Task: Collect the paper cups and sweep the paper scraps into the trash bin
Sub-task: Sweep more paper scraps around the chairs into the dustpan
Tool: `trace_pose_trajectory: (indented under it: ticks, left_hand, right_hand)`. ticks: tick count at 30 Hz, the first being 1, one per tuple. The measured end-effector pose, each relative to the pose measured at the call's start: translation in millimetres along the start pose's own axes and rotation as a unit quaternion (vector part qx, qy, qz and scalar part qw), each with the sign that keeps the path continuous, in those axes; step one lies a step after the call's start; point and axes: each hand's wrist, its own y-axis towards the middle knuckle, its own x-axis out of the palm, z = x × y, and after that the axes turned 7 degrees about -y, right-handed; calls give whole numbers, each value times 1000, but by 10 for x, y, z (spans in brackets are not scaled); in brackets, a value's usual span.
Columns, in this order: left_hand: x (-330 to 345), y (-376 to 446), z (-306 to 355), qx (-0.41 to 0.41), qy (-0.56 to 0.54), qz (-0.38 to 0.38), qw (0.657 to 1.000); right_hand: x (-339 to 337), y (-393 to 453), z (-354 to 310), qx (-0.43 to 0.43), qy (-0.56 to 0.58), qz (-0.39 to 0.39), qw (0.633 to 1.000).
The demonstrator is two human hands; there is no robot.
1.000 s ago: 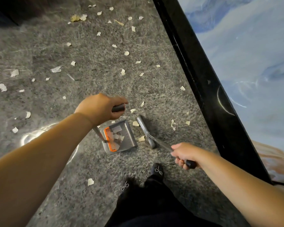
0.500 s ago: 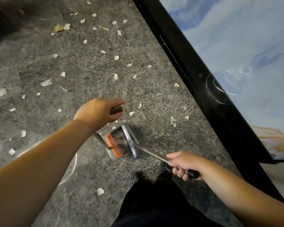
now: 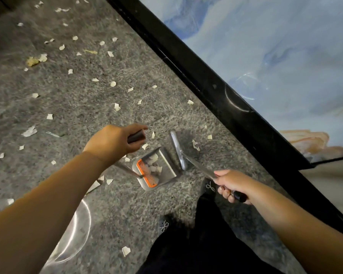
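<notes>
Now we stand with our left hand [image 3: 115,143] curled round the dark grip of the dustpan [image 3: 156,169] handle, and our right hand [image 3: 231,183] clenched on the broom [image 3: 177,149] handle, fingers wrapped tight. The pan sits on the floor [image 3: 71,107] with a few scraps [image 3: 153,165] already inside by the orange comb [image 3: 147,173]. The broom head rests just beside the pan's open lip, on the side toward the black ledge [image 3: 226,103].

Most scraps [image 3: 117,106] lie scattered well beyond the pan, toward the floor's far edge; some sit behind the pan near our left forearm. No cups or bin in view.

The risks, as we judge them: tilting the pan could spill what it holds, a hard stroke could flick light paper past the lip, and pieces beside the ledge could be missed
</notes>
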Motion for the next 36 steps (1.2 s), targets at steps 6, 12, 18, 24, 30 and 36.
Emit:
trace_pose_trajectory:
  ticks: [6, 12, 18, 24, 30, 36]
  left_hand:
    - [167, 627, 535, 40, 24, -16, 999]
    - [418, 1290, 1017, 85, 48, -38, 994]
    - [586, 1877, 1367, 91, 58, -55, 993]
    - [616, 2298, 1493, 69, 73, -65, 993]
    - [551, 2446, 1482, 82, 85, -41, 992]
    - [569, 2441, 1560, 82, 101, -33, 991]
  right_hand:
    - [-643, 52, -70, -7, 31, 34, 999]
    - [-1358, 114, -196, 0, 39, 55, 998]
    - [-2014, 195, -330, -5, 21, 64, 998]
    - [-2479, 410, -457, 24, 16, 67, 997]
    - [-2606, 650, -555, 40, 24, 52, 998]
    - [-2495, 771, -658, 59, 32, 26, 997]
